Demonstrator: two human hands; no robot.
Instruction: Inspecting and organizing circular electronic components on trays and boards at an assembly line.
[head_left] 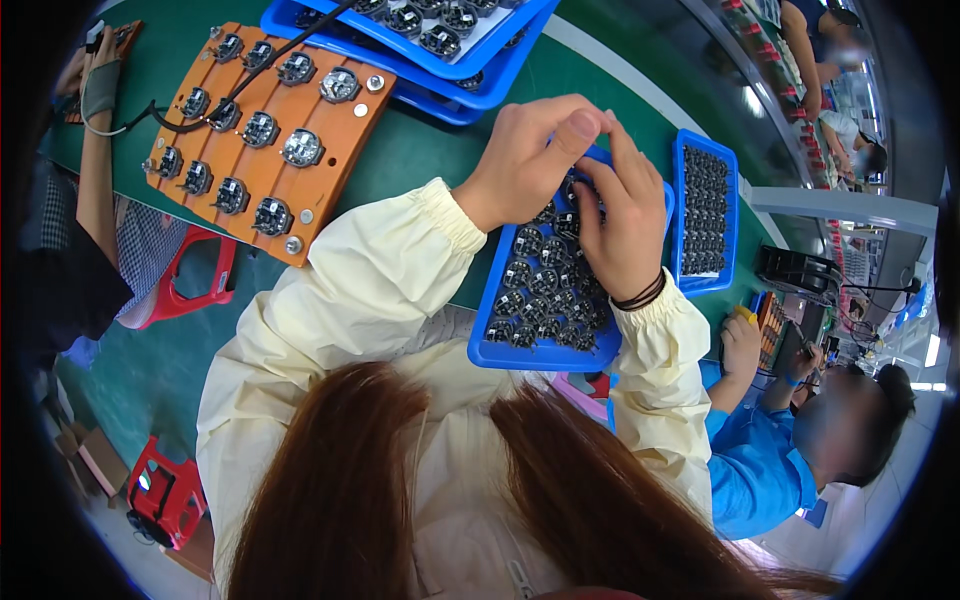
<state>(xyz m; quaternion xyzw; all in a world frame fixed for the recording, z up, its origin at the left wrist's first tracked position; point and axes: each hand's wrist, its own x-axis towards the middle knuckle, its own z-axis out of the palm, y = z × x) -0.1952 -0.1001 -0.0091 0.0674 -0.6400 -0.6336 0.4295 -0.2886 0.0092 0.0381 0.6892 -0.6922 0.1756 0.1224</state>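
My left hand (528,158) and my right hand (625,215) meet above the far end of a blue tray (545,357). Small round black and silver parts (545,285), apparently electronic or motor parts, fill the tray in a loose heap. The left fingers are curled, with the thumb laid over them. On the right, bent fingers reach toward the left hand, and the thumb points up close to the parts. Whatever lies between the fingertips is hidden by the hands. A dark elastic band circles my right wrist.
An orange board (290,190) with rows of round parts lies to the left, a black cable (270,65) across it. Stacked blue trays (475,70) stand at the back; another blue tray (733,215) is at right. Co-workers' hands (740,345) (100,85) work on both sides.
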